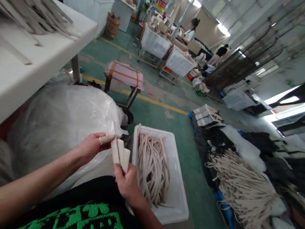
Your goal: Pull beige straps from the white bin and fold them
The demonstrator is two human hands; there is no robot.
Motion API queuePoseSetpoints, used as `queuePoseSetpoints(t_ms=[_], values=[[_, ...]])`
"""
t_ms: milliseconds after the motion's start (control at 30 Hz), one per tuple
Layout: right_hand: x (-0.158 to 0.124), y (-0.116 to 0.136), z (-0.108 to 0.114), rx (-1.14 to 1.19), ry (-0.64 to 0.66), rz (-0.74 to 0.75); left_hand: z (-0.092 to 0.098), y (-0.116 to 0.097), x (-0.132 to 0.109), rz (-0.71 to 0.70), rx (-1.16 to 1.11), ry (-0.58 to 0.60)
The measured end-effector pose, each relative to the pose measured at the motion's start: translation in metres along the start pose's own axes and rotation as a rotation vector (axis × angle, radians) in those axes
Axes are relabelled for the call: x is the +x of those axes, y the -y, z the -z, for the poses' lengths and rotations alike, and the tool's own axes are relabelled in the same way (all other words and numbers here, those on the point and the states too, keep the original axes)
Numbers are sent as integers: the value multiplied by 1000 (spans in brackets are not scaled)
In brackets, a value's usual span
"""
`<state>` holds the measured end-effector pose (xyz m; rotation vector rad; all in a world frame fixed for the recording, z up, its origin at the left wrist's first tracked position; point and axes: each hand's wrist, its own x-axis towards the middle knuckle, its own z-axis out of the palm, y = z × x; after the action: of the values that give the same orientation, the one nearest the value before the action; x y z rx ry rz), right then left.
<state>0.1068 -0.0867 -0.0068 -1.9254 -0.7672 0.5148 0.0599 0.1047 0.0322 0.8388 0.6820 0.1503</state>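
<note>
Left hand [92, 146], one finger taped, pinched the top of a few flat beige strips [117, 150]. Right hand [127, 183] clamped their lower ends, just off the left rim of the white plastic tray [177, 187] holding loose beige straps [151, 168]. Probably three strips; view blurry. Tops sat staggered, so better to square them against the right palm.
</note>
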Motion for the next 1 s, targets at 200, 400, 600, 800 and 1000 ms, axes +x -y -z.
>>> queuePoseSetpoints(t_ms=[200,400,600,800,1000], values=[[-7,-11,13,172,-157,-150,-40,24,10,115,192,271],[-20,-27,18,127,-133,-125,-40,41,27,135,221,177],[-23,-41,13,109,-233,-199,-43,64,29,240,287,288],[-31,-46,13,30,-164,-173,-37,63,37,209,213,80],[-17,-47,8,41,-241,-171,-35,72,29,258,275,190]])
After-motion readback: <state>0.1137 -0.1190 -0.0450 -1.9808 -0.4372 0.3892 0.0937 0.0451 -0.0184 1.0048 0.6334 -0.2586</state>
